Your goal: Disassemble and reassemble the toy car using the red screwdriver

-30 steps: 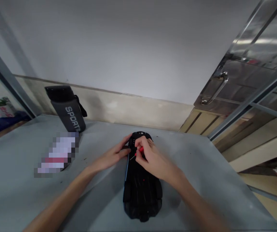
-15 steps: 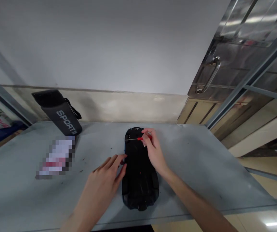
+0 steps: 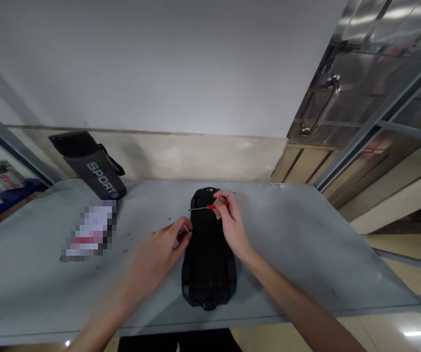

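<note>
A black toy car (image 3: 210, 254) lies upside down on the grey table, its wheels and flat underside facing up. My right hand (image 3: 229, 215) is closed around the red handle of a screwdriver (image 3: 210, 207) above the car's far part. The thin metal shaft points left, its tip at the car's left edge. Beside that left edge is my left hand (image 3: 169, 244), fingers curled and thumb and index tips close together. Whether something small sits between those tips I cannot make out.
A dark bottle marked SPORT (image 3: 95, 171) stands at the back left. In front of it lies a flat item with a pixelated face (image 3: 91, 230). Small dark specks dot the grey table (image 3: 287, 244). Metal frame posts rise at both sides, and a wall closes the back.
The screwdriver has swung from pointing down-left to pointing left, near the car's far end. My left hand has drawn back from the car's far left side, and its fingers have curled.
</note>
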Demonstrator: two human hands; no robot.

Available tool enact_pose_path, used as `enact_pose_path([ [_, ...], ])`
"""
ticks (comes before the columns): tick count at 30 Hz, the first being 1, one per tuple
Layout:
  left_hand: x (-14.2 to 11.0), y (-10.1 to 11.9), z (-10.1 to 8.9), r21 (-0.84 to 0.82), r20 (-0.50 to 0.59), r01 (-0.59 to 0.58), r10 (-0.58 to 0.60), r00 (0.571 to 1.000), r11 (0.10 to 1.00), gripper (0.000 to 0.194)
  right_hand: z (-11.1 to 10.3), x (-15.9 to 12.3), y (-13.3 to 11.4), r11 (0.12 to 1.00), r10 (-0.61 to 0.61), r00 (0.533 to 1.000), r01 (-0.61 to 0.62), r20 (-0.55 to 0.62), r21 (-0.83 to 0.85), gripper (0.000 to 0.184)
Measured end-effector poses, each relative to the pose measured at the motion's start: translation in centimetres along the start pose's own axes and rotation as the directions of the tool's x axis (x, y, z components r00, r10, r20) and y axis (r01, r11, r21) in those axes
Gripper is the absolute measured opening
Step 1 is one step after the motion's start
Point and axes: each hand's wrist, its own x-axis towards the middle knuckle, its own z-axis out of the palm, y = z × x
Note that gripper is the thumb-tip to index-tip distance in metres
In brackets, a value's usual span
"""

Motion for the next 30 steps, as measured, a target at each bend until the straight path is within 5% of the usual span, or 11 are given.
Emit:
enact_pose_path([
  [5,-0.5,-1.0,0.7,-0.017,0.005,-0.022,0.022,1.000,1.000,0.022,-0.1,0.4,0.2,0.999,-0.021,1.000,0.020,0.004,0.042,0.016],
  [12,-2.4,0.2,2.2,0.333,-0.176,-0.028,0.091,0.980,0.943,0.037,0.0,0.3,0.0,0.997,-0.015,1.000,0.015,0.001,0.075,0.016],
  [24,-0.8,-0.7,0.8,0.082,-0.037,0.009,-0.006,0.999,0.997,0.024,0.0,0.2,-0.1,0.996,-0.004,1.000,0.003,0.011,0.086,0.015],
  [30,-0.3,-1.3,1.1,0.105,-0.039,0.024,-0.020,0.999,0.994,0.020,-0.2,0.2,-0.1,0.998,0.017,0.999,-0.018,0.027,0.058,0.017],
])
